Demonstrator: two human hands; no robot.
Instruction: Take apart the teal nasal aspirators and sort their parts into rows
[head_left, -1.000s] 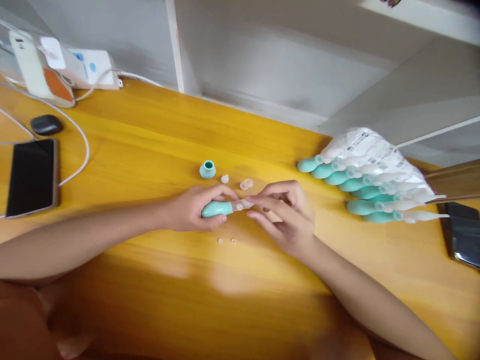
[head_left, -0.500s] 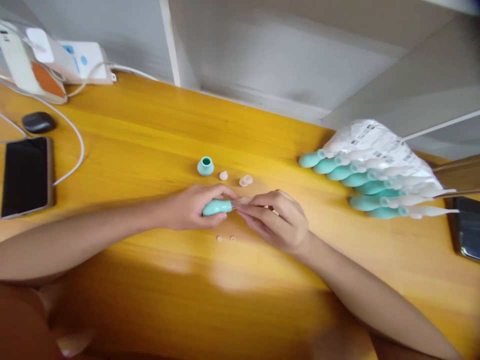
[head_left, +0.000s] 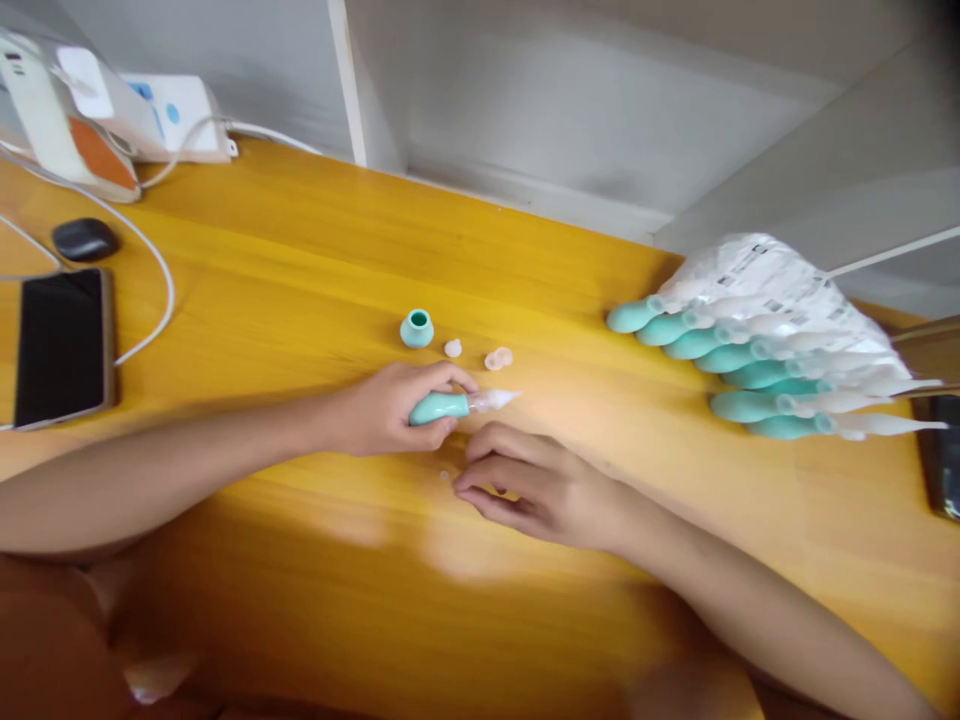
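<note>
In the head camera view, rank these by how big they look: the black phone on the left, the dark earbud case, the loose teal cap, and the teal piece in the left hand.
1. black phone
2. teal piece in the left hand, partly covered by fingers
3. dark earbud case
4. loose teal cap

The middle two look close; the rank between them is unsure.

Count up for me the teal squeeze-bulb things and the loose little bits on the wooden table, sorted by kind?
Teal bulb held in the left hand, clear tip fitted: 1
Teal bulbs stacked in clear bags at the right: about 7, overlapping
Loose teal cap: 1
Small pale pieces beside the cap: 2
Tiny pale piece by the right hand: 1
Total: about 12
</note>
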